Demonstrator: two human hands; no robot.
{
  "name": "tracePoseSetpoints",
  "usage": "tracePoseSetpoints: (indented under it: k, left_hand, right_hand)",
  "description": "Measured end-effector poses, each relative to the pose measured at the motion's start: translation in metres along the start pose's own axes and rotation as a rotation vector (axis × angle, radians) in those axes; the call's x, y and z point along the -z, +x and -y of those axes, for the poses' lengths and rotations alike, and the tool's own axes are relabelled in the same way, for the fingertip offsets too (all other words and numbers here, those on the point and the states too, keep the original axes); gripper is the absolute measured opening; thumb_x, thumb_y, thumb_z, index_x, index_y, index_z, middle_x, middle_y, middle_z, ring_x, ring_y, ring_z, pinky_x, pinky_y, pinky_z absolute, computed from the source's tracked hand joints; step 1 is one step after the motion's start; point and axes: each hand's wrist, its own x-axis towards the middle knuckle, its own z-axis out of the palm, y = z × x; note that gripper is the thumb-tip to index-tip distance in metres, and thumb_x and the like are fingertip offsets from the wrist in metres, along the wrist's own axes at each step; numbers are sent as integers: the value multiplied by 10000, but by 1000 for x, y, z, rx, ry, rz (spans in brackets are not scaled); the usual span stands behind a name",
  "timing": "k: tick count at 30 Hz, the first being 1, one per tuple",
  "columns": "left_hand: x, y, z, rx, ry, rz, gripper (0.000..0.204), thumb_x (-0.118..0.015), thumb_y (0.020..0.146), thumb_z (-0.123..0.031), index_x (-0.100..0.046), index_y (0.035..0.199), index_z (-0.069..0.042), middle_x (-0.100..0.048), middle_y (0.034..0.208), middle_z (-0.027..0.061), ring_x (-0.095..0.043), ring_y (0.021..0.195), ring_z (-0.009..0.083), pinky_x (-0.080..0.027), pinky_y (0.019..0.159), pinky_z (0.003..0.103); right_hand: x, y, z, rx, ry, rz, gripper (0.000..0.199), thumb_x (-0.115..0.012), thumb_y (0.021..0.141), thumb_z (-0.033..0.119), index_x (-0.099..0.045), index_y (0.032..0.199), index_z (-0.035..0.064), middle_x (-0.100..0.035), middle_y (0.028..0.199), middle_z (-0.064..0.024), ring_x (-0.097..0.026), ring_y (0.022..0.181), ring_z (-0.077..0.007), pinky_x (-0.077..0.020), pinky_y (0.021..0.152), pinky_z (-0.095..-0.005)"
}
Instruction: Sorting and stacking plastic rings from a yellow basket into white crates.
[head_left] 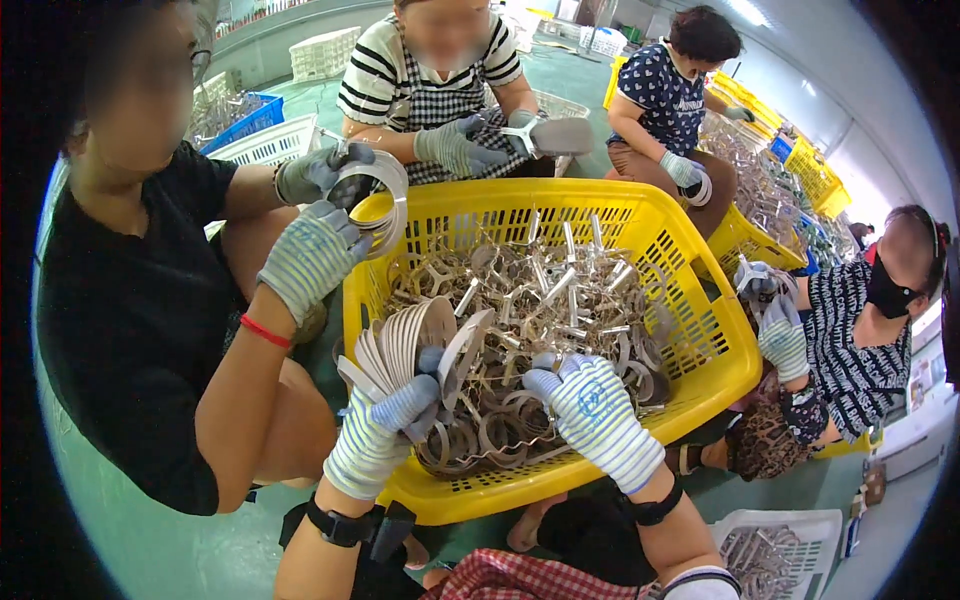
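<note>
A large yellow plastic basket (700, 300) in front of me is full of tangled metal rings and three-armed metal parts (540, 290). My left hand (385, 430), in a striped work glove, grips a fanned stack of flat metal rings (400, 345) at the basket's near-left corner. My right hand (590, 405), also gloved, reaches down into the pile, its fingers bent over loose rings near the basket's front; I cannot tell whether it grips one.
Several gloved people sit around the basket handling the same parts: one at left (310, 255), one across (455, 145), others at right (780, 335). More yellow crates (820, 170) and white baskets (770, 540) stand about on the green floor.
</note>
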Motion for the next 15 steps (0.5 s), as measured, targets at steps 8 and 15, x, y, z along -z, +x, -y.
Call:
tracePoseSetpoints:
  k: [8, 15]
  left_hand:
    - [-3, 3, -6, -48, -133, 13, 272, -647, 777, -129, -584, 1032, -60, -593, 803, 8, -523, 626, 98, -447, 567, 224]
    - [-13, -9, -12, -43, 520, 213, 445, -740, 710, -71, -570, 1119, -25, -618, 993, 48, -571, 926, 144, -460, 847, 283]
  right_hand:
    - [2, 1, 1, 17, 3, -47, 215, -587, 760, 109, -602, 974, 123, -630, 982, -96, -598, 844, -289, -466, 735, -419]
    - [8, -1, -7, -89, 15, 87, 248, -586, 756, 86, -605, 1002, 112, -633, 967, -121, -590, 850, -313, -462, 757, -424]
